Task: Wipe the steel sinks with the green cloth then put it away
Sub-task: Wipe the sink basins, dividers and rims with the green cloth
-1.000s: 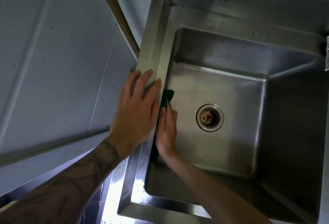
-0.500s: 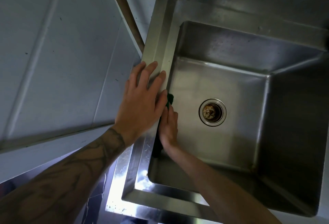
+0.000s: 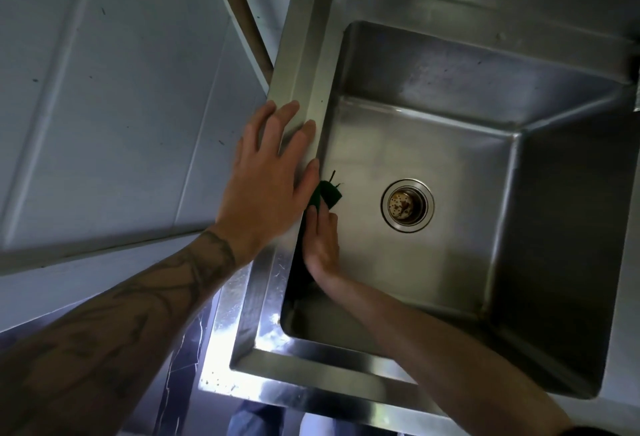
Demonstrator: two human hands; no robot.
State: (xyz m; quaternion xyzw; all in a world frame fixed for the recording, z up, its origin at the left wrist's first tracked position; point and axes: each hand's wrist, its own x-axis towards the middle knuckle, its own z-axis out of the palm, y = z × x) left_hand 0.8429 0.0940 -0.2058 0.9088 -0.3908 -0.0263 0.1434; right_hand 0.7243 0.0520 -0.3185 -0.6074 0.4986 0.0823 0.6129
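Observation:
A deep steel sink (image 3: pixel 433 65) fills the right of the head view, with a round drain (image 3: pixel 407 205) in its floor. My right hand (image 3: pixel 322 241) is down inside the basin and presses the green cloth (image 3: pixel 329 193) flat against the left inner wall; only a dark green corner with loose threads shows above my fingers. My left hand (image 3: pixel 270 182) lies flat on the sink's left rim (image 3: pixel 301 65), fingers straight and spread, right above the cloth.
A white panelled wall (image 3: pixel 121 106) runs along the left of the sink, with a brown strip (image 3: pixel 242 9) between them. The sink's front rim (image 3: pixel 311 387) shines near the bottom edge, and dark marbled floor shows below my left forearm.
The view has shifted slightly. My right hand and the cloth have slid a little along the left inner wall. My left hand stays flat on the rim.

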